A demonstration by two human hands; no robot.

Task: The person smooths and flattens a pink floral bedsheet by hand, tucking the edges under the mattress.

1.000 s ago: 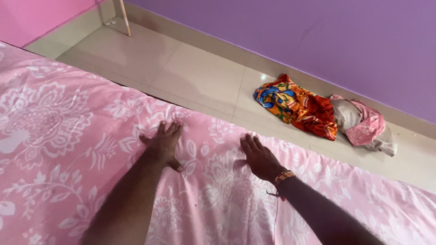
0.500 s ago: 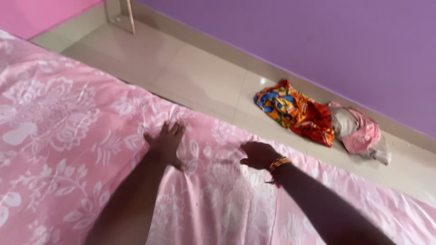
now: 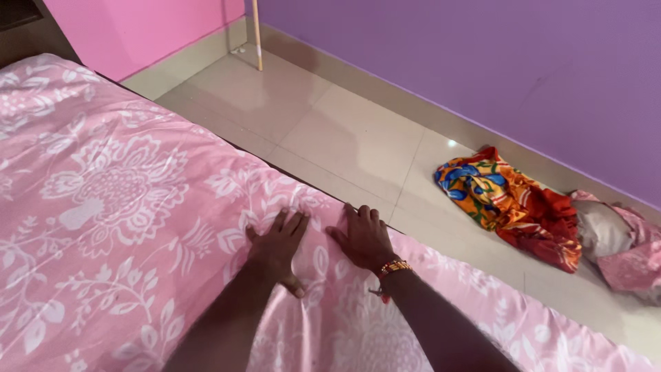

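A bed under a pink floral bedsheet point(image 3: 117, 207) stands beside a beige tiled floor point(image 3: 330, 131) and purple wall point(image 3: 482, 55). Both arms reach forward. The left hand point(image 3: 279, 244) and right hand point(image 3: 363, 238) lie flat, side by side, fingers spread, gripping nothing, pressing the sheet near the bed's edge.

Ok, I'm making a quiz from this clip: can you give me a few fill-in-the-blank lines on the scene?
1. Both hands, left hand and right hand, lie flat on the ____ floral sheet.
2. The beaded band is on the ____ wrist.
3. The orange cloth lies on the ____.

Missing words: pink; right; floor
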